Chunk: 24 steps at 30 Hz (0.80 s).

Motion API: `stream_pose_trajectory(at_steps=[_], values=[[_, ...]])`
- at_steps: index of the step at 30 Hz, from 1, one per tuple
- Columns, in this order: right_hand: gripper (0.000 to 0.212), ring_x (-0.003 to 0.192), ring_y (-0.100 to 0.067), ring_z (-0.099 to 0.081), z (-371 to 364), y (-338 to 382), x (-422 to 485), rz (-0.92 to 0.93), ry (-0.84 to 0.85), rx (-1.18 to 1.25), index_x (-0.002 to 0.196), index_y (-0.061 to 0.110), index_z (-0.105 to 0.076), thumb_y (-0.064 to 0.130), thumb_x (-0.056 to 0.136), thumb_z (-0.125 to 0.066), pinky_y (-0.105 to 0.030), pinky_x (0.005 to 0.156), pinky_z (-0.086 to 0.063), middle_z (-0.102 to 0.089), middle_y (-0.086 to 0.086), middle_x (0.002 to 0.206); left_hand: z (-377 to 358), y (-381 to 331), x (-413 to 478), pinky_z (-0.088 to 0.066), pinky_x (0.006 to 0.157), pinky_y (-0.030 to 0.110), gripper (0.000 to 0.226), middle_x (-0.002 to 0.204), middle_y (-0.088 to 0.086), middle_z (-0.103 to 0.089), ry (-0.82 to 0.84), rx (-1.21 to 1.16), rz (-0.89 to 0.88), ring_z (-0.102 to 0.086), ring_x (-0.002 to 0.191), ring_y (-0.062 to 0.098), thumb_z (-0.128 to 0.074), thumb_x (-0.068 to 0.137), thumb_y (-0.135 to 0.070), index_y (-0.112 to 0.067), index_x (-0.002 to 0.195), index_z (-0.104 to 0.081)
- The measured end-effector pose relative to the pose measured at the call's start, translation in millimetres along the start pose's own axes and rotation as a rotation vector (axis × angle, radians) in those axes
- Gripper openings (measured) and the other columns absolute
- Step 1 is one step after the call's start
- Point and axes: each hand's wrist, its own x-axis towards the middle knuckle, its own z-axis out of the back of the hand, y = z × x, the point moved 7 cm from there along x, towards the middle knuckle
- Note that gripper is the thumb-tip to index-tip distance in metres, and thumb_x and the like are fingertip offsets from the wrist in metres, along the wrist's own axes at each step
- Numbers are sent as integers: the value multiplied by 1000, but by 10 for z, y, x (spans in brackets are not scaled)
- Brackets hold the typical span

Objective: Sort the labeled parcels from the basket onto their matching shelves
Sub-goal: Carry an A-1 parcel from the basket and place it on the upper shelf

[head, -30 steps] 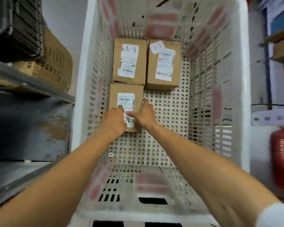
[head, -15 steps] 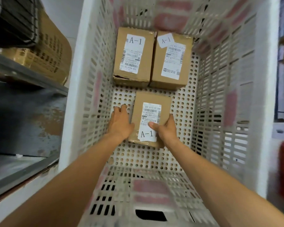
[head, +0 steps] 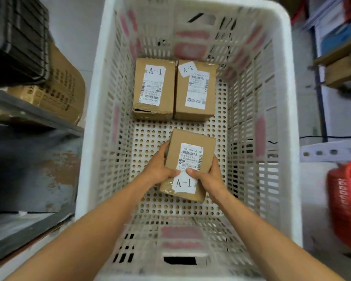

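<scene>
Gripping a small cardboard parcel [head: 187,165] from both sides, the left hand [head: 160,167] wraps its left edge while the right hand [head: 208,177] clamps the right edge and lower corner, both thumbs pressed on the top face near the white "A-1" label [head: 183,183]. The parcel sits inside the white perforated basket [head: 282,118], tilted and seemingly raised off the basket floor, near the person's side of it; two more parcels, the left A-1 box [head: 153,88] and the right A-1 box [head: 195,90], lie side by side and touching against the far wall. Judging by its compact shape and crisp edges, the held parcel looks stiff and light enough for one hand, though its contents are unknown (so weight is a guess). Plain corrugated board should give decent friction, whereas the glossy label paper is likely slicker, so fingers are best kept on the bare cardboard sides, as they mostly are now. Squeezing the long sides rather than the taped ends seems safest, and keeping the label upward lets it be read against the shelf marking. A metal shelf [head: 34,116] stands just left of the basket.
</scene>
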Motion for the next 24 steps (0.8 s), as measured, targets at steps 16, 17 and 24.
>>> stream_pose_trajectory(at_steps=[16,17,24], values=[[72,79,1,-66,370,2886,-2480,453,-207,-23,123,18,-44,1,66,-84,-15,60,-52,-67,9,98,596,-2555,-2699,-46,100,45,109,138,3,-48,-28,170,-612,-52,121,23,-88,61,-13,-34,147,-24],[71,78,4,-65,409,3000,-2668,489,-229,-20,122,17,-44,0,66,-84,-13,58,-51,-66,8,99,601,-2653,-2862,-47,100,42,109,138,3,-48,-31,170,-645,-51,122,23,-89,60,-13,-33,147,-25],[82,107,-17,-62,485,3273,-3768,663,-308,32,136,12,-38,1,68,-82,-30,87,-51,-61,-5,123,479,-2883,-3831,-50,95,46,99,130,12,-52,64,58,-785,-57,115,25,-85,67,-11,-35,145,-30]])
